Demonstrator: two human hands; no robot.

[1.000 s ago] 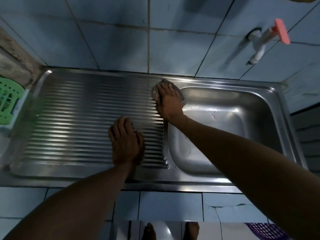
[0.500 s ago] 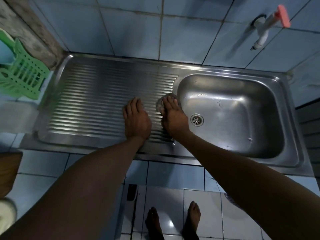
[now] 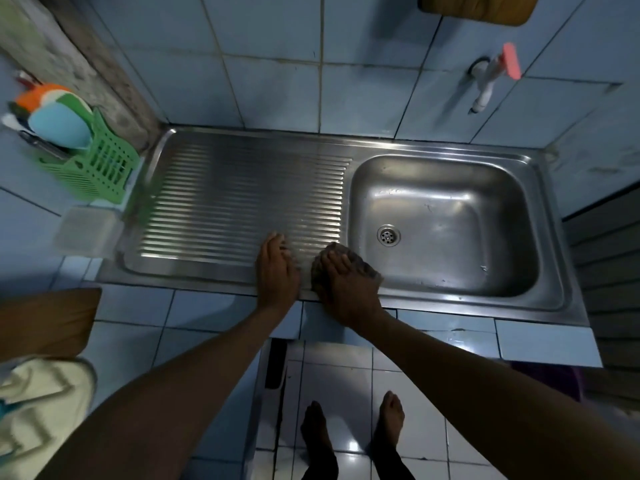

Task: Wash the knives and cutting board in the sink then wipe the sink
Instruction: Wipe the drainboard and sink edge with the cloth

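Note:
A stainless steel sink (image 3: 540, 282) with a ribbed drainboard (image 3: 225, 209) on its left fills the middle of the view. My right hand (image 3: 346, 285) presses a grey cloth (image 3: 360, 263) flat on the front rim between drainboard and basin. My left hand (image 3: 277, 271) lies flat on the front of the drainboard, just left of the right hand. The basin holds nothing but its drain (image 3: 388, 234) and some water drops. A wooden cutting board (image 3: 478, 8) hangs on the wall at the top right. No knife can be made out.
A white tap with a pink handle (image 3: 498, 71) sticks out of the tiled wall above the basin. A green basket (image 3: 100, 168) with coloured utensils stands left of the drainboard. A wooden surface (image 3: 45, 323) and a pale cloth (image 3: 38, 417) lie at the lower left. My bare feet show below.
My right hand dragged the cloth from the back of the divide toward the front rim. My left hand slid closer to the front edge. The view pulled back and up.

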